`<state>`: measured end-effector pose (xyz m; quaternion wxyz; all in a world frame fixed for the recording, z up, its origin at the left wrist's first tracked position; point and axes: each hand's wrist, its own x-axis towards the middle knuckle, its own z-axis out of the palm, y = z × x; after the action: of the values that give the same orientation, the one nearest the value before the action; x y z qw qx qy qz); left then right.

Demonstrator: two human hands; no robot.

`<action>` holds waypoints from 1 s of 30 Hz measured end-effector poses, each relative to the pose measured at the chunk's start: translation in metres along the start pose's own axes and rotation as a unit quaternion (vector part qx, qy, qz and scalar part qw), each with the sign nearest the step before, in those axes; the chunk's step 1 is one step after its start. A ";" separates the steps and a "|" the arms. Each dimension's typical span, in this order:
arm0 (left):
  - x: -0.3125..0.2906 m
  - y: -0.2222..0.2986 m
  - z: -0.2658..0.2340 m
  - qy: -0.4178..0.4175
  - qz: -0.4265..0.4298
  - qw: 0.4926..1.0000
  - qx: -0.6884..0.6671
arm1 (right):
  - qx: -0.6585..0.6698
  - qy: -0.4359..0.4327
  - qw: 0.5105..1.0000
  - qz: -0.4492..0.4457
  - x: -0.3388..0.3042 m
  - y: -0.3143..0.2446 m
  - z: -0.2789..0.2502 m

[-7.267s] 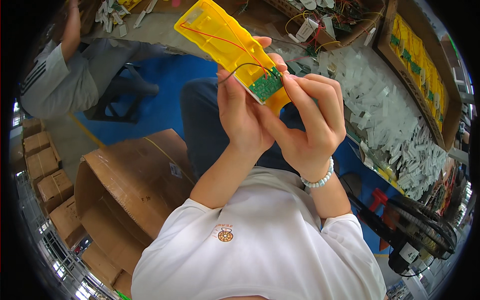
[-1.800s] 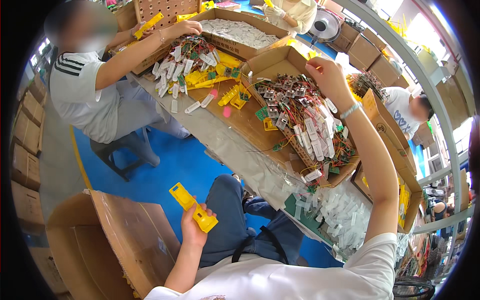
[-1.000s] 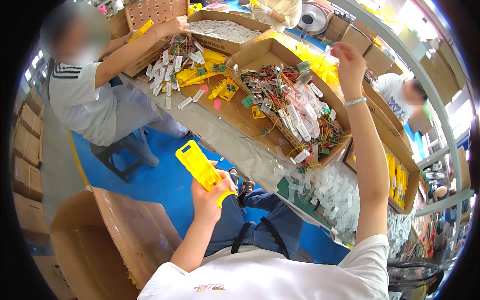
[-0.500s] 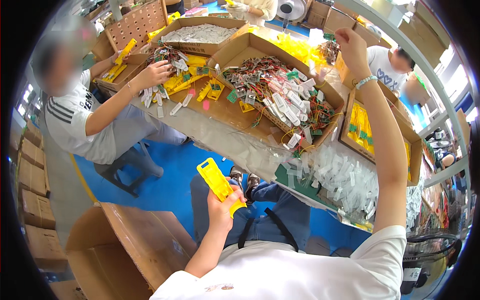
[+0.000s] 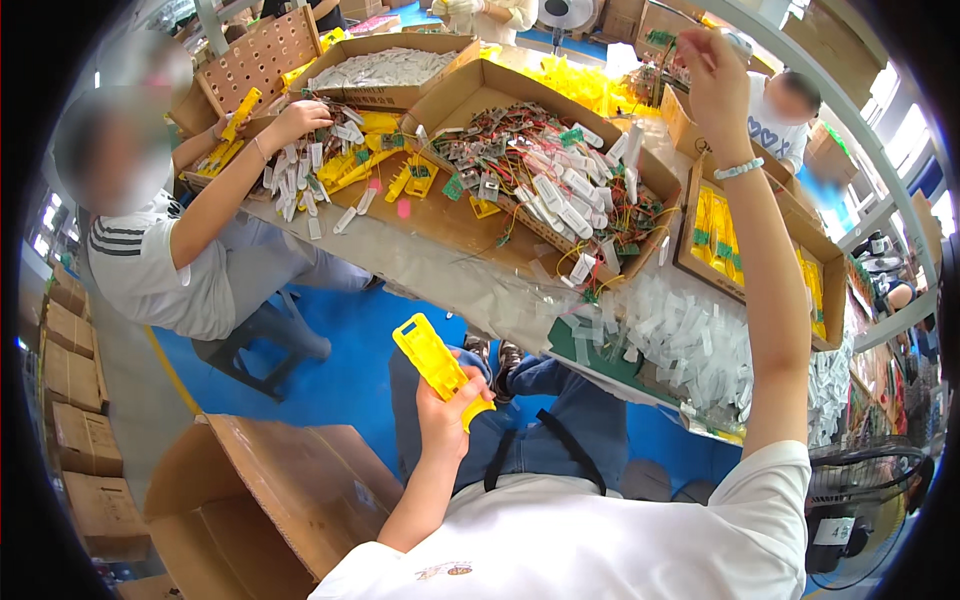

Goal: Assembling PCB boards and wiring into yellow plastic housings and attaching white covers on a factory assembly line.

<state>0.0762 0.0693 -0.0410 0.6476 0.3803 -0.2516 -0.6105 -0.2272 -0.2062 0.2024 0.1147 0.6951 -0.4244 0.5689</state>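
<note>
A long yellow plastic shell [image 5: 430,355], hollow with ribs and a slot near its top, is gripped in my left hand [image 5: 445,405] above my lap. Its curved lower end sticks out past my fingers. My right arm is stretched far forward, and my right hand [image 5: 715,80] is raised beyond the boxes with its fingers curled in. Close beside those fingertips appears a small green circuit board [image 5: 660,38]. Whatever the right fingers pinch is too small and blurred to make out. Below that forearm, a carton [image 5: 683,262] holds yellow shells with green boards.
A large carton [image 5: 440,108] of wired boards and white casings stands mid-table. Clear plastic strips [image 5: 690,350] lie at the right. On the left a co-worker's hand [image 5: 300,120] reaches into wired parts. Near my left is an open carton [image 5: 300,480]; a black fan [image 5: 860,490] stands right.
My right hand has lifted slightly, and the green board beside its fingertips appears higher. My left hand keeps the yellow shell almost in place. The co-worker's hand has shifted over the parts.
</note>
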 end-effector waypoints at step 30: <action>0.008 -0.001 0.031 -0.040 0.007 0.999 0.003 | 0.311 -0.101 0.925 0.195 -0.077 -0.029 -0.023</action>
<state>0.0518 0.0560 -0.0251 0.6401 0.3556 -0.2814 -0.6202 -0.2218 -0.1385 0.1504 -0.2638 0.6533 -0.3627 0.6100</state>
